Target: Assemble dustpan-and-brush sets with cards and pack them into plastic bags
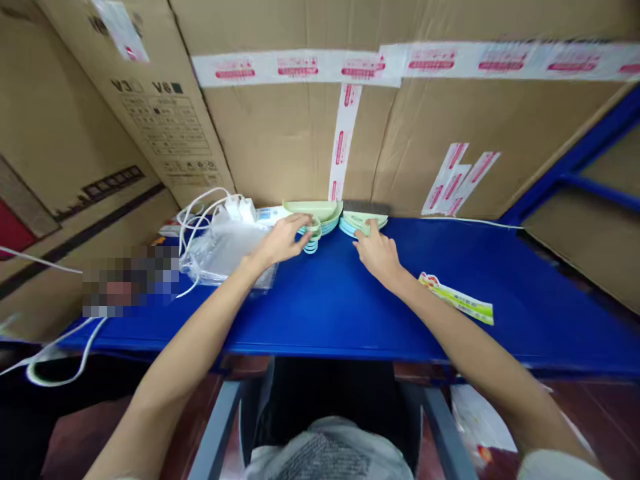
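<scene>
My left hand (286, 241) is at the back of the blue table, its thumb and fingers closed around a stack of small pale green and light blue ring-shaped plastic pieces (312, 241). Behind them stand larger half-round pale green plastic pieces (310, 209), with light blue ones beneath. To the right, my right hand (379, 253) has its thumb and index finger on a second stack of half-round green and blue plastic pieces (353, 223). Those fingers seem to grip the uppermost green piece; the exact contact is too small to make out.
Clear plastic bags (225, 250) lie left of my left hand, with white cables (186, 230) and white plugs (241, 209) by them. A yellow-green printed packet (463, 301) rests near my right forearm. Taped cardboard (280, 133) walls the back of the blue table (320, 313).
</scene>
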Action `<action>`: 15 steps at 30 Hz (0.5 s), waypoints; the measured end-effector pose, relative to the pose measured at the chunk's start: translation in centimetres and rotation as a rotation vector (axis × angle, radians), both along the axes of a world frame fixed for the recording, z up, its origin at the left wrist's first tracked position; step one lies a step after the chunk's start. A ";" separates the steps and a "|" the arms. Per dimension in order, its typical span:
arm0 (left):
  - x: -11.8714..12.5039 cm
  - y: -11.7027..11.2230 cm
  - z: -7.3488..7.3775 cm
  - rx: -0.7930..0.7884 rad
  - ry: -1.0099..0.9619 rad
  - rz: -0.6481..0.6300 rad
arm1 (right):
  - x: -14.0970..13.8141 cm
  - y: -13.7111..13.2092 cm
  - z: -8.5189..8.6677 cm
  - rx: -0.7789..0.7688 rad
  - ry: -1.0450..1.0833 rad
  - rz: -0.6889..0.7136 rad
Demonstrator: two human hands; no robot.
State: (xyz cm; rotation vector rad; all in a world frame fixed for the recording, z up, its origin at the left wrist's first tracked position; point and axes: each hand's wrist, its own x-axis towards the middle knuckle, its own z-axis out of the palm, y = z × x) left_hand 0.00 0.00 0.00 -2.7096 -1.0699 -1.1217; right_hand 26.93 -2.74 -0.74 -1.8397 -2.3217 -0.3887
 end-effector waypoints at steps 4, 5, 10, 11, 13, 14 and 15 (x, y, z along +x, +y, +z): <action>0.2 0.0 -0.5 -0.019 0.058 0.022 | 0.3 -0.7 -0.1 -0.033 -0.040 0.037; 0.2 0.0 -0.5 -0.013 0.091 0.038 | 0.4 -0.8 -0.1 -0.037 -0.046 0.050; 0.8 -1.3 0.4 0.075 0.271 0.133 | 0.6 -1.6 0.4 -0.087 -0.067 0.102; 0.9 -1.7 0.7 0.085 0.318 0.130 | 0.7 -1.6 0.5 -0.099 -0.069 0.113; 1.0 -2.1 1.0 0.091 0.416 0.103 | 0.8 -1.7 0.6 -0.111 -0.069 0.130; 1.0 -2.2 1.0 0.091 0.459 0.089 | 0.9 -1.7 0.6 -0.111 -0.066 0.133; 1.0 -2.2 0.9 0.092 0.493 0.081 | 1.0 -1.7 0.6 -0.107 -0.063 0.133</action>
